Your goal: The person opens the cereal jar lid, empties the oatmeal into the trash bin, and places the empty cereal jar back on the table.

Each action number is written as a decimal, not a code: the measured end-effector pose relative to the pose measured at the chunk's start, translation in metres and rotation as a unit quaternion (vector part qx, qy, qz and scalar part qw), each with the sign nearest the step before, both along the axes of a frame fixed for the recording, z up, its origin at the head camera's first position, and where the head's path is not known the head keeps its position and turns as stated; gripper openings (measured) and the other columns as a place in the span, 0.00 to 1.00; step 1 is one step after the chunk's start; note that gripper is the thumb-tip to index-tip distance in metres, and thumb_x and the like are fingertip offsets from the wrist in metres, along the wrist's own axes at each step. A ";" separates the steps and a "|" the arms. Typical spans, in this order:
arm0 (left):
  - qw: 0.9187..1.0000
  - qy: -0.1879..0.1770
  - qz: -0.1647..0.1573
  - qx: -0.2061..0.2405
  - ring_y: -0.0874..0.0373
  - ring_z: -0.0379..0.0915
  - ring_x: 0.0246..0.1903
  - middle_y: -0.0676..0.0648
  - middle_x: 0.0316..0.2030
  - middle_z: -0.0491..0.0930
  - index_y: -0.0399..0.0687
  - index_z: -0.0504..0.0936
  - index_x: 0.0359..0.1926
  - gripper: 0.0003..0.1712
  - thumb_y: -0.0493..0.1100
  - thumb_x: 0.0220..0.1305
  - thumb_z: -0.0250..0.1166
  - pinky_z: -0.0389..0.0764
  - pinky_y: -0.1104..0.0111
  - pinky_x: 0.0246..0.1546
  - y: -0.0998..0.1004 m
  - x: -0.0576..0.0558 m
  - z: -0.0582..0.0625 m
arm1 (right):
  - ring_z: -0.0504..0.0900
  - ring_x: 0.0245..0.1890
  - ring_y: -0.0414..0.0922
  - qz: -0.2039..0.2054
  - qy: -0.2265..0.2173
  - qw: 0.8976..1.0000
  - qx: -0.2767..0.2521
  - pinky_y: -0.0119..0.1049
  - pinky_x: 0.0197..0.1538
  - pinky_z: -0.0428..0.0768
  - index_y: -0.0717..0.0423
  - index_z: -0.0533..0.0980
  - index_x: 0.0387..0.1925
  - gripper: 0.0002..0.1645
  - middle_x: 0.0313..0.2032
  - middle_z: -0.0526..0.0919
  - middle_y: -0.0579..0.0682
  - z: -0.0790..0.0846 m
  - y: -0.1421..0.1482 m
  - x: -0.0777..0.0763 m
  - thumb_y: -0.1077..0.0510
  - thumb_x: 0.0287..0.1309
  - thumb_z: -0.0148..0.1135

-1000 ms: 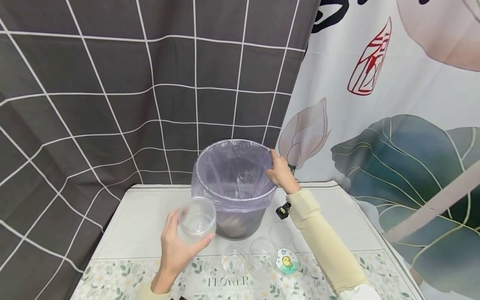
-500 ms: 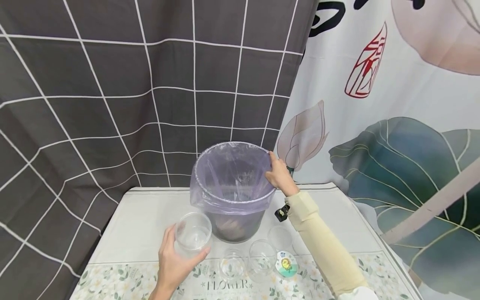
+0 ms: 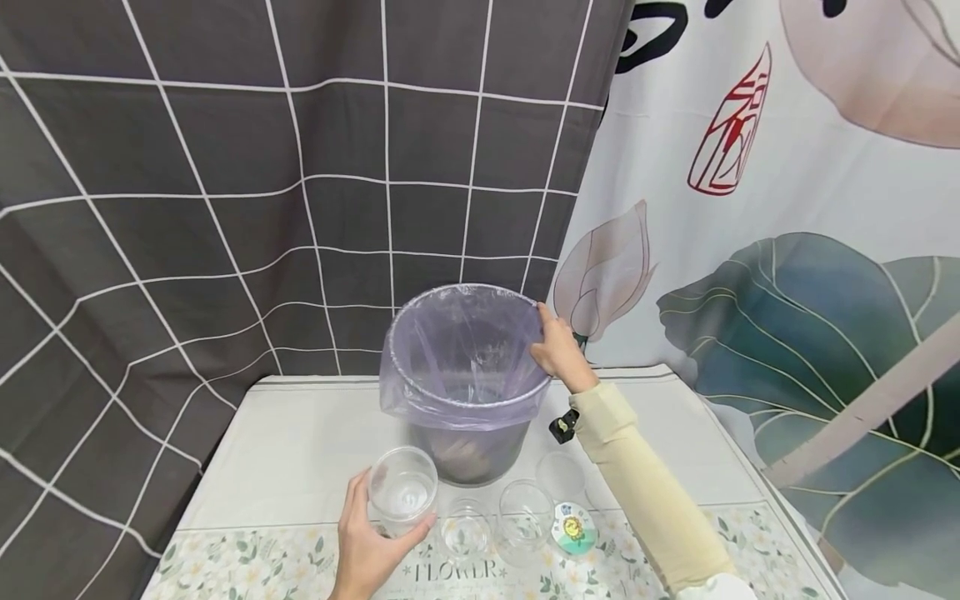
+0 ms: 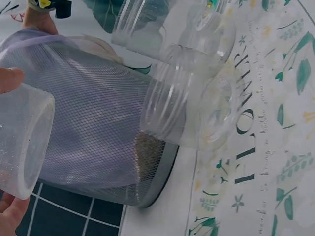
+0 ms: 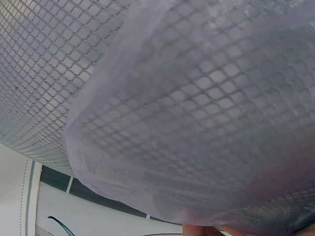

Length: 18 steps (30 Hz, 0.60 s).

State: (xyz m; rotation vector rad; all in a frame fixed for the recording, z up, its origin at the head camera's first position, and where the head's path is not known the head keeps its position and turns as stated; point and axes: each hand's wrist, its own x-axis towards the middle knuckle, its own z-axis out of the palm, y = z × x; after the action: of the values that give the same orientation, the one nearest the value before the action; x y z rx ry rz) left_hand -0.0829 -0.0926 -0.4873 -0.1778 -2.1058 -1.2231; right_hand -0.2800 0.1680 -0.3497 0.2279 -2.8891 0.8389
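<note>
My left hand (image 3: pixel 369 537) grips a translucent plastic tub (image 3: pixel 403 492) from its left side, fingers and thumb curled round it. The tub is raised in front of a mesh wastebasket (image 3: pixel 468 460), and its side and base show in the left wrist view (image 4: pixel 24 142). A purple bin liner (image 3: pixel 450 412) covers the basket's inside and folds over its rim. At the rim's right side, my right hand (image 3: pixel 564 354) holds the edge with the liner. Only a few of its fingertips (image 5: pixel 199 230) appear in the right wrist view.
Clear plastic jars (image 3: pixel 465 533) (image 3: pixel 525 512) stand on the table (image 3: pixel 300 450) before the basket. Beside them lie a clear round piece (image 3: pixel 561 475) and a round disc with a sunflower picture (image 3: pixel 573 529). A dark checked curtain (image 3: pixel 337 217) hangs behind.
My left hand lowers the tub away from the basket's rim, then shifts it slightly right, towards the jars. My right hand stays on the rim.
</note>
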 end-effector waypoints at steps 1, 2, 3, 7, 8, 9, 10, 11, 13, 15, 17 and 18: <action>1.000 -0.002 0.003 0.001 0.56 0.66 0.41 0.50 0.43 0.68 0.44 0.66 0.52 0.52 0.53 0.16 0.75 0.69 0.68 0.39 0.000 0.001 -0.001 | 0.57 0.51 0.58 -0.001 0.000 1.000 0.001 0.50 0.50 0.61 0.60 0.46 0.61 0.45 0.45 0.67 0.64 0.000 0.000 0.000 0.66 0.35 0.48; 1.000 -0.004 0.005 0.003 0.55 0.66 0.41 0.50 0.43 0.68 0.45 0.66 0.51 0.52 0.53 0.16 0.75 0.69 0.67 0.39 0.000 0.001 -0.002 | 0.57 0.52 0.58 0.000 0.001 1.000 0.001 0.50 0.50 0.60 0.60 0.46 0.61 0.45 0.45 0.67 0.64 0.000 -0.001 0.000 0.66 0.35 0.48; 1.000 -0.006 0.007 0.004 0.56 0.66 0.41 0.50 0.43 0.68 0.45 0.66 0.51 0.52 0.53 0.16 0.75 0.68 0.66 0.39 0.001 0.002 -0.003 | 0.57 0.52 0.58 -0.001 0.001 1.000 0.001 0.50 0.50 0.61 0.60 0.46 0.61 0.45 0.45 0.67 0.64 0.000 -0.001 0.000 0.66 0.36 0.48; 1.000 -0.006 0.016 -0.004 0.57 0.66 0.40 0.52 0.43 0.67 0.47 0.65 0.52 0.52 0.55 0.17 0.74 0.70 0.66 0.37 -0.001 0.000 -0.017 | 0.58 0.51 0.58 -0.003 -0.005 1.000 0.002 0.49 0.49 0.62 0.60 0.46 0.61 0.45 0.45 0.66 0.64 0.001 -0.001 0.001 0.65 0.36 0.48; 1.000 -0.012 0.020 -0.006 0.58 0.66 0.41 0.53 0.43 0.67 0.48 0.65 0.52 0.52 0.56 0.17 0.74 0.70 0.66 0.36 -0.001 0.001 -0.020 | 0.58 0.51 0.58 -0.003 -0.005 1.000 0.001 0.50 0.49 0.62 0.60 0.46 0.61 0.45 0.46 0.66 0.65 0.001 -0.001 0.001 0.66 0.36 0.48; 1.000 -0.010 0.019 -0.002 0.57 0.66 0.41 0.52 0.43 0.67 0.47 0.65 0.52 0.52 0.55 0.17 0.74 0.70 0.65 0.36 0.000 0.001 -0.022 | 0.57 0.51 0.58 -0.003 -0.006 1.000 0.001 0.50 0.49 0.61 0.60 0.46 0.61 0.45 0.46 0.66 0.65 0.001 -0.001 0.001 0.66 0.36 0.47; 1.000 -0.016 0.024 -0.005 0.57 0.66 0.41 0.52 0.43 0.67 0.48 0.65 0.52 0.53 0.56 0.17 0.74 0.71 0.64 0.35 0.000 0.001 -0.025 | 0.58 0.51 0.58 -0.003 -0.004 1.000 0.002 0.50 0.49 0.62 0.60 0.46 0.61 0.45 0.45 0.66 0.64 0.001 -0.001 0.001 0.66 0.36 0.47; 0.999 -0.020 0.027 -0.008 0.57 0.66 0.41 0.53 0.44 0.67 0.49 0.65 0.52 0.52 0.57 0.17 0.73 0.72 0.65 0.34 0.000 0.002 -0.027 | 0.58 0.51 0.58 -0.003 -0.003 1.000 0.001 0.50 0.49 0.62 0.60 0.46 0.61 0.44 0.45 0.66 0.64 0.001 -0.001 0.001 0.66 0.35 0.47; 0.999 -0.034 0.032 -0.001 0.57 0.66 0.41 0.53 0.43 0.67 0.50 0.65 0.52 0.52 0.58 0.17 0.73 0.71 0.64 0.35 0.001 0.004 -0.030 | 0.58 0.50 0.59 -0.001 0.002 1.000 0.001 0.50 0.48 0.62 0.61 0.47 0.60 0.44 0.43 0.68 0.64 0.001 -0.001 0.001 0.66 0.35 0.47; 0.999 -0.039 0.034 0.009 0.57 0.66 0.41 0.53 0.43 0.67 0.50 0.65 0.52 0.52 0.57 0.16 0.73 0.71 0.62 0.37 0.002 0.005 -0.033 | 0.59 0.50 0.59 0.000 0.007 1.000 0.000 0.51 0.47 0.63 0.61 0.47 0.60 0.44 0.43 0.68 0.64 0.001 -0.001 0.000 0.66 0.35 0.47; 0.998 -0.049 0.041 0.012 0.58 0.66 0.41 0.55 0.43 0.67 0.51 0.66 0.51 0.52 0.58 0.16 0.73 0.70 0.65 0.39 0.002 0.007 -0.035 | 0.59 0.50 0.59 -0.002 0.006 1.000 0.000 0.50 0.47 0.63 0.61 0.48 0.60 0.44 0.44 0.67 0.64 0.000 -0.001 0.001 0.66 0.35 0.47; 0.998 -0.052 0.044 0.016 0.59 0.66 0.41 0.55 0.43 0.67 0.50 0.66 0.50 0.52 0.58 0.15 0.73 0.69 0.64 0.40 0.002 0.008 -0.036 | 0.59 0.50 0.58 -0.002 0.005 1.000 -0.002 0.50 0.47 0.63 0.61 0.47 0.60 0.44 0.45 0.66 0.65 0.000 -0.001 0.001 0.66 0.35 0.48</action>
State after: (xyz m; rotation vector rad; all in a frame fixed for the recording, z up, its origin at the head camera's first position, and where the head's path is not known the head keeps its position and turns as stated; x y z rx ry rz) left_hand -0.0752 -0.0903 -0.5235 -0.0076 -2.1577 -1.2366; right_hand -0.2791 0.1675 -0.3501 0.2257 -2.8774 0.8388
